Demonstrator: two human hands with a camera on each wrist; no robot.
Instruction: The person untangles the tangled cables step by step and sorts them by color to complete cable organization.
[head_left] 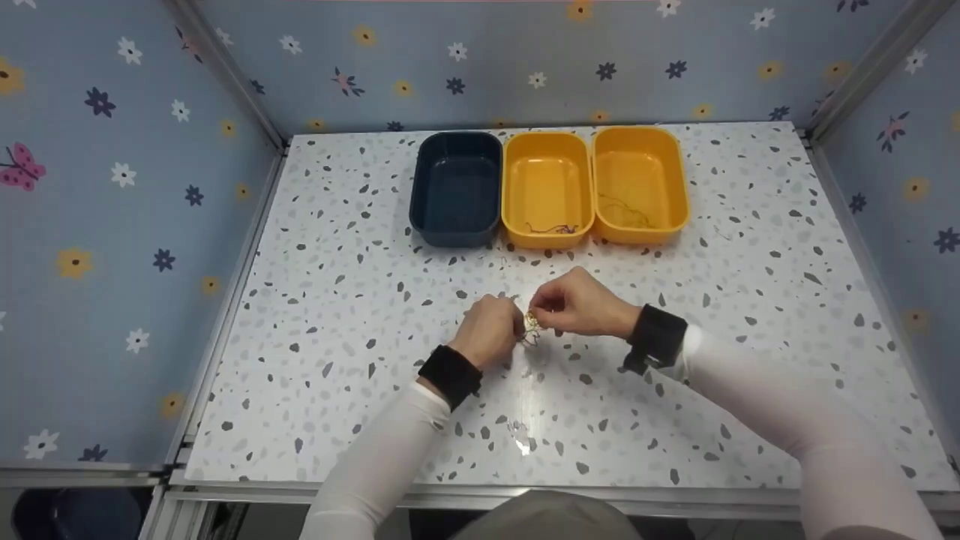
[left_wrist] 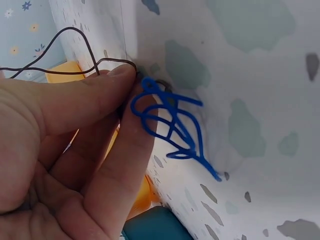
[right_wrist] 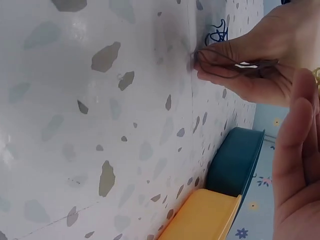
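Over the middle of the table, both hands are close together at a small tangle of thin wire. Between thumb and index finger, my left hand (head_left: 486, 330) pinches a crumpled blue wire (left_wrist: 172, 120), whose loops stick out past the fingertips. A dark brown wire (left_wrist: 115, 60) runs back from the same pinch in a loose loop. My right hand (head_left: 585, 304) is just to the right, thumb and fingers pinching a yellow wire (head_left: 532, 321). In the right wrist view only a bit of that yellow wire shows, at the edge behind the fingers.
Along the back stand a dark blue container (head_left: 457, 187), a middle yellow container (head_left: 547, 184) with some dark wire (head_left: 562, 229), and a right yellow container (head_left: 641, 165) with yellow wire (head_left: 626, 210). Flowered panels (head_left: 495, 45) enclose the speckled table (head_left: 337, 315). A dark bin (head_left: 79, 514) sits lower left.
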